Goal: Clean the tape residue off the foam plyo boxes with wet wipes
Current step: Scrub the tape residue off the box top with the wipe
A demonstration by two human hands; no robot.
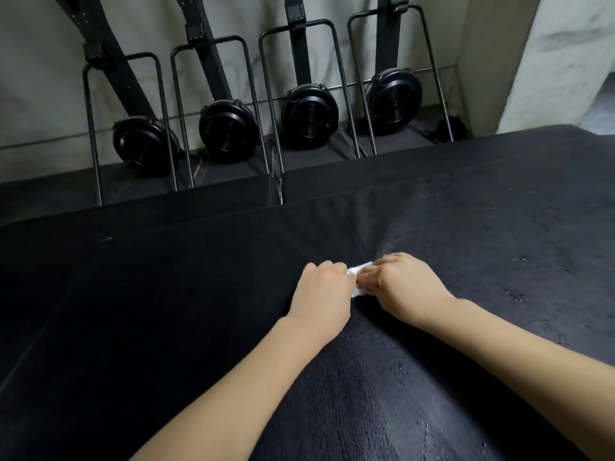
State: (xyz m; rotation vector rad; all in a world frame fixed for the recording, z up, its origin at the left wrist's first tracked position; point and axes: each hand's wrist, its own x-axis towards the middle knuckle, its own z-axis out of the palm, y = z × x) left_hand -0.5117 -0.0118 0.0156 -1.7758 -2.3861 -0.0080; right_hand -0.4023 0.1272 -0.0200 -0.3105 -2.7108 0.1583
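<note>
Both hands meet over the middle of the black foam box (166,294), the white wipe (357,281) bunched between them. Left hand (321,291): fingers curled, grip closed on the wipe's left edge. Right hand (404,282): fingers curled over its right side, pinching it down against the foam. The wipe lies in the gap between the two hands, touching both; only a small crumpled strip shows, so its long axis cannot be told. Box surface to the right reads dull grey, streaked and speckled, likely wet or still carrying residue; the left side looks plain black. Judged step: refolding the wipe or scrubbing one spot. Four black fan machines (309,116) stand against the wall beyond.
</note>
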